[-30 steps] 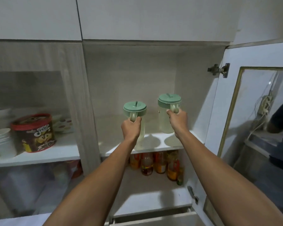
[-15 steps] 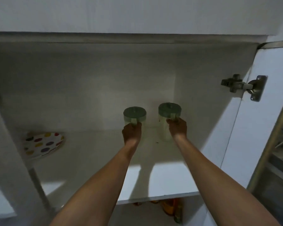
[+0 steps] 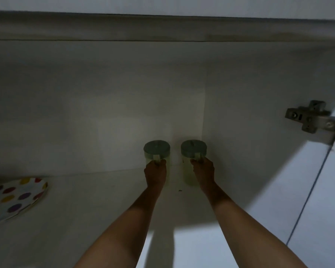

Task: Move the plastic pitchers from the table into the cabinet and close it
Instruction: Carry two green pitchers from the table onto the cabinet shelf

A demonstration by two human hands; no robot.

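Two clear plastic pitchers with green lids stand upright side by side at the back of the white cabinet shelf (image 3: pixel 104 206), near the right rear corner. My left hand (image 3: pixel 155 172) is closed around the handle of the left pitcher (image 3: pixel 156 149). My right hand (image 3: pixel 203 171) grips the handle of the right pitcher (image 3: pixel 193 148). Both arms reach deep into the dim cabinet. The pitchers' bases look set on the shelf, though my hands hide part of them.
A white plate with coloured dots (image 3: pixel 14 198) lies on the shelf at far left. The open cabinet door (image 3: pixel 317 200) hangs at right on a metal hinge (image 3: pixel 311 118). The cabinet's top edge (image 3: pixel 162 28) runs overhead. A small dark speck (image 3: pixel 180 190) lies between the pitchers.
The view has moved closer into the cabinet. Both hands have carried the pitchers from above the shelf's front edge back to the rear wall, and the lower shelf has left the view.
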